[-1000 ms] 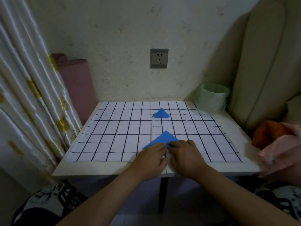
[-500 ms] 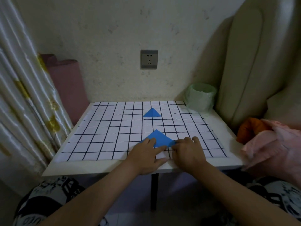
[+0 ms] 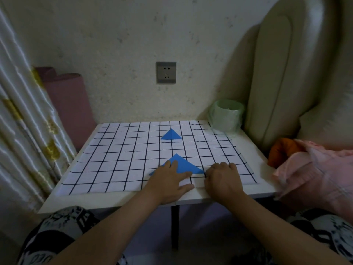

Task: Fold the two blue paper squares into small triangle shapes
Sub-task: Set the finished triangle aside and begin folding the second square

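A small folded blue triangle (image 3: 171,135) lies at the back middle of the checked mat (image 3: 118,150). A larger blue triangle (image 3: 184,165) lies flat near the mat's front edge. My left hand (image 3: 169,178) rests flat on its left part, fingers spread, and covers the left corner. My right hand (image 3: 222,180) sits just right of the triangle with its fingers curled under. Its thumb side touches the triangle's right tip. Neither hand lifts the paper.
The mat covers a small white table (image 3: 114,199) against the wall. A green-lined cup (image 3: 226,116) stands at the back right corner. A cream cushion (image 3: 286,73) and pink cloth (image 3: 315,173) lie to the right, and a curtain (image 3: 23,131) hangs left.
My right hand has slid right along the larger triangle's front edge to its right tip. My left hand has moved up onto the paper's left part. The view has shifted.
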Demonstrator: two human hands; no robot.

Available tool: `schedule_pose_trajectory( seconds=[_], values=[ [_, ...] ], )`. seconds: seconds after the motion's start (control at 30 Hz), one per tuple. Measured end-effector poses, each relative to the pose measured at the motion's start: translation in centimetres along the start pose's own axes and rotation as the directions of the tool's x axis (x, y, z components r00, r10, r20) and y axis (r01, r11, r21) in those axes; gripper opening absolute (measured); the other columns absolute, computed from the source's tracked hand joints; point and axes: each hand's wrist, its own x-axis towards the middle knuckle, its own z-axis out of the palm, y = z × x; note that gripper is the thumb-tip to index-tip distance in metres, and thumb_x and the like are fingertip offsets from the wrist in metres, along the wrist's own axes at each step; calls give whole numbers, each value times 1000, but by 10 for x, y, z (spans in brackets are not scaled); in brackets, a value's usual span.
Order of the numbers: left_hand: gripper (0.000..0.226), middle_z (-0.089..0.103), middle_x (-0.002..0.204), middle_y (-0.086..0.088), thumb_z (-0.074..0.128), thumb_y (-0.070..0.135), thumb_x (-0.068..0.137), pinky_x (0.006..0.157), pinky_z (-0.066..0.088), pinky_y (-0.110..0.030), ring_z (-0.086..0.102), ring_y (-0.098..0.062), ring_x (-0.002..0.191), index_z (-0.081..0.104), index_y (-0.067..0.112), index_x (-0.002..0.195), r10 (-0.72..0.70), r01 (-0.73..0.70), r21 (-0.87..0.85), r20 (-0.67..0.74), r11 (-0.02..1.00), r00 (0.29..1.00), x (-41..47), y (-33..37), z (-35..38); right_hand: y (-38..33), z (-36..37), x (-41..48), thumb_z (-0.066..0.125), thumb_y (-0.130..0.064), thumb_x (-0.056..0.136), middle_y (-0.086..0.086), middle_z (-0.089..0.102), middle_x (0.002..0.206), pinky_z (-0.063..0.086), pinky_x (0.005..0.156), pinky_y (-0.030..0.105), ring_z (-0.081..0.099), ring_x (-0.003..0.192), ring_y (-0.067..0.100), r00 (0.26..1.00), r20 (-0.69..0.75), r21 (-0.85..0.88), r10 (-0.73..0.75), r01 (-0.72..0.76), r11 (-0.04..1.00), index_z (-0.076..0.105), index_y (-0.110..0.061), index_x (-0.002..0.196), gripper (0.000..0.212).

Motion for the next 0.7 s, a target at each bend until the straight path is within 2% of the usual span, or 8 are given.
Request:
schedule_pose_trajectory(
  seconds=[0.1,0.17,0.23,0.3,0.37,0.4,0.53,0.7],
  values=[
    [57,51,121,0,28,64,94,89,42,-35,47,-19,114,51,36,137,-16,1,-113,-130,994,991,0,-8,1,-1,1,7,41,-36,93,-4,61,105,40,91,35,54,95,14,998,-52,88,34,-29,996,64,-23,108,31],
    [42,53,118,2,44,47,99,92,43,-33,47,-17,114,56,26,134,-53,6,-245,-185,969,981,3,-18,2,-3,1,15,44,-34,93,-3,62,112,40,91,36,55,100,16,998,-59,144,29,-20,989,63,-24,116,32],
    [42,52,122,3,55,39,96,98,41,-31,45,-16,118,53,22,135,-105,31,-330,-211,944,972,6,-30,1,-7,1,24,48,-35,93,-2,62,119,39,92,36,55,106,18,999,-41,218,16,-6,976,62,-24,123,36],
    [64,46,133,4,62,51,88,104,35,-30,39,-16,125,44,23,142,-145,84,-324,-171,942,975,10,-41,0,-12,3,33,49,-39,93,-1,60,121,39,92,35,53,108,18,1000,-9,252,-22,24,967,60,-25,129,40],
    [90,37,143,4,62,68,77,106,29,-34,30,-18,132,32,22,149,-180,160,-296,-43,942,983,14,-48,-3,-18,5,41,49,-46,93,0,59,118,40,91,35,51,106,18,998,30,229,-54,46,972,59,-25,130,44],
    [95,36,142,4,62,71,74,106,28,-34,28,-19,133,31,22,149,-189,182,-290,4,940,982,16,-50,-5,-20,5,45,49,-51,91,1,57,116,41,91,36,51,106,19,997,51,216,-61,49,975,60,-26,129,46],
    [76,43,124,5,68,65,75,96,31,-27,34,-14,119,51,25,137,-170,171,-383,36,908,985,23,-51,-9,-29,6,57,53,-69,82,1,53,112,41,92,37,45,105,19,990,123,242,-64,33,970,61,-27,125,61],
    [78,47,129,2,80,42,75,97,42,-33,44,-17,121,44,27,143,-218,212,-536,53,817,974,29,-54,-13,-37,7,65,71,-55,77,1,52,123,42,96,34,44,115,19,982,177,425,-63,-18,905,55,-28,133,64]
  ],
)
